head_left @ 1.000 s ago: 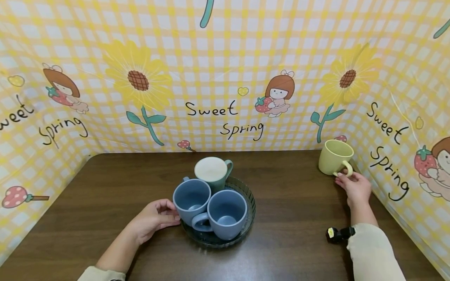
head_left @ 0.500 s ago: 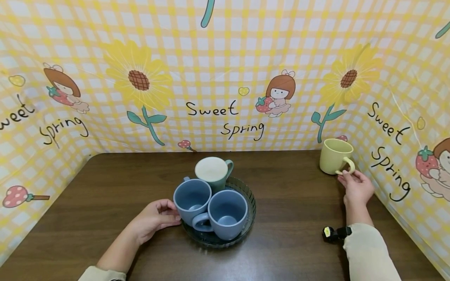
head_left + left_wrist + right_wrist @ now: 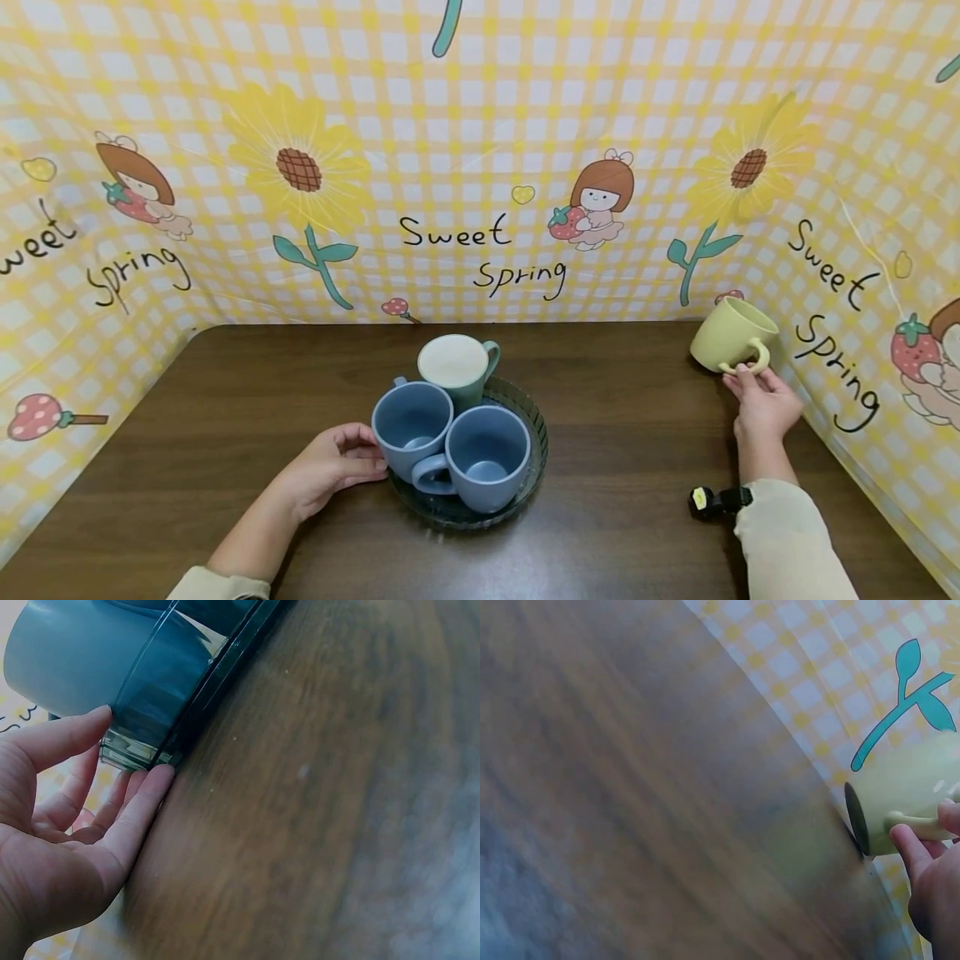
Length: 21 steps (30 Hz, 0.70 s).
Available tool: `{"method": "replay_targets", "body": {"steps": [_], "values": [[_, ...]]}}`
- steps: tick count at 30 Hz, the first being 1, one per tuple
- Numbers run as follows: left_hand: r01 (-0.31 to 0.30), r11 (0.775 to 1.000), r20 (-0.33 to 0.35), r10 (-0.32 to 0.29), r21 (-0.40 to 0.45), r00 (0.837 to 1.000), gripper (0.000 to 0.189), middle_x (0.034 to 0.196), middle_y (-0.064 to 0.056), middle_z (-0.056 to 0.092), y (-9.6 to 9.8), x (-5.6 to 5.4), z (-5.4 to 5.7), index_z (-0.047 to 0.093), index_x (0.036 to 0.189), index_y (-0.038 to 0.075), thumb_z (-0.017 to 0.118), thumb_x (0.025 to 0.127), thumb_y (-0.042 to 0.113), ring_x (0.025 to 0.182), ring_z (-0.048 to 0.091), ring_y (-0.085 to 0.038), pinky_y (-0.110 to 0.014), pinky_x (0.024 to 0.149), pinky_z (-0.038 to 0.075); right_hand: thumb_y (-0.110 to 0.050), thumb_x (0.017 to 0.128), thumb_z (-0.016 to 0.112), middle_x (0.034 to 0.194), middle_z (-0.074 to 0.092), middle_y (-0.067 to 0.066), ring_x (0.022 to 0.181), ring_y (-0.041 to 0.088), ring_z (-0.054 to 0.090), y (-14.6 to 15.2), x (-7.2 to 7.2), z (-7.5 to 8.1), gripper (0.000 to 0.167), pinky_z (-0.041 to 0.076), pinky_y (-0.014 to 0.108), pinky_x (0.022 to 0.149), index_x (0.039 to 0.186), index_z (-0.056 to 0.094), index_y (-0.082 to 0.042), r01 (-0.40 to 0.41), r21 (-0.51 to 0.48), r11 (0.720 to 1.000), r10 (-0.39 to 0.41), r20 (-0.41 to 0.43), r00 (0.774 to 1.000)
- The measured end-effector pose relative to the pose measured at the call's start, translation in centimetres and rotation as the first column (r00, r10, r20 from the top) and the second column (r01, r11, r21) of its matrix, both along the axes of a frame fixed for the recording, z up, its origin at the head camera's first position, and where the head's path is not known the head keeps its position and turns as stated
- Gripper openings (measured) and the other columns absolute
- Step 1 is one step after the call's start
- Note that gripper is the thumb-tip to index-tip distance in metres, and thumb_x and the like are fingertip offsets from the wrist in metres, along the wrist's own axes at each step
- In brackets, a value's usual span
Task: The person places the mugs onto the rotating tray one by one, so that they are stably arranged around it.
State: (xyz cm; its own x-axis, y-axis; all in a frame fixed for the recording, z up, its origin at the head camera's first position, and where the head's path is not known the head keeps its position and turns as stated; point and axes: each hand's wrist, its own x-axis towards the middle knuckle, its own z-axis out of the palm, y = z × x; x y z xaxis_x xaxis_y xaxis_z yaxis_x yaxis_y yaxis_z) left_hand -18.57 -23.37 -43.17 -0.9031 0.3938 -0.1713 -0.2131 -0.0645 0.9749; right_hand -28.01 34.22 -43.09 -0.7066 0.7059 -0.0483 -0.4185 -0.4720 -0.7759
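Note:
A yellow mug leans to the right at the far right corner of the table. My right hand pinches its handle between thumb and fingers. In the right wrist view the mug's dark base shows, its lower edge close to the table. At the centre, a dark glass tray holds two blue mugs and a green mug with a white inside. My left hand grips the tray's left edge, its fingertips on the glass wall in the left wrist view. Some left fingers are hidden behind the tray.
The brown wooden table is bounded at the back and both sides by a yellow checked cloth. The cloth stands close behind and to the right of the yellow mug. A black device sits at my right wrist.
The yellow mug has shifted slightly right and tipped over to the right from nearly upright, with my right hand at its handle. My left hand and the tray stay put.

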Motion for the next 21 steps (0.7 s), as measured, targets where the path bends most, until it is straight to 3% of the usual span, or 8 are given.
{"method": "replay_targets", "body": {"steps": [16, 21], "values": [[-0.007, 1.000, 0.007, 0.007, -0.006, 1.000, 0.024, 0.104, -0.010, 0.063, 0.00, 0.12, 0.23, 0.059, 0.106, 0.004, 0.070, 0.086, -0.003, 0.096, 0.065, -0.019, -0.038, 0.087, 0.055, 0.019, 0.081, 0.065, 0.070, 0.068, 0.008, 0.054, 0.016, 0.067, 0.34, 0.32, -0.05, 0.015, 0.057, 0.024, 0.056, 0.085, 0.071, 0.005, -0.020, 0.143, 0.989, 0.013, 0.049, 0.999], [-0.005, 1.000, 0.008, 0.005, -0.006, 1.000, 0.024, 0.105, -0.010, 0.063, 0.08, 0.13, 0.34, 0.059, 0.107, 0.003, 0.070, 0.086, -0.003, 0.096, 0.065, -0.020, -0.039, 0.087, 0.055, 0.018, 0.082, 0.065, 0.072, 0.070, 0.007, 0.056, 0.015, 0.068, 0.45, 0.59, 0.01, 0.016, 0.057, 0.024, 0.057, 0.090, 0.072, 0.006, -0.027, 0.162, 0.986, 0.019, 0.050, 0.999]]}}
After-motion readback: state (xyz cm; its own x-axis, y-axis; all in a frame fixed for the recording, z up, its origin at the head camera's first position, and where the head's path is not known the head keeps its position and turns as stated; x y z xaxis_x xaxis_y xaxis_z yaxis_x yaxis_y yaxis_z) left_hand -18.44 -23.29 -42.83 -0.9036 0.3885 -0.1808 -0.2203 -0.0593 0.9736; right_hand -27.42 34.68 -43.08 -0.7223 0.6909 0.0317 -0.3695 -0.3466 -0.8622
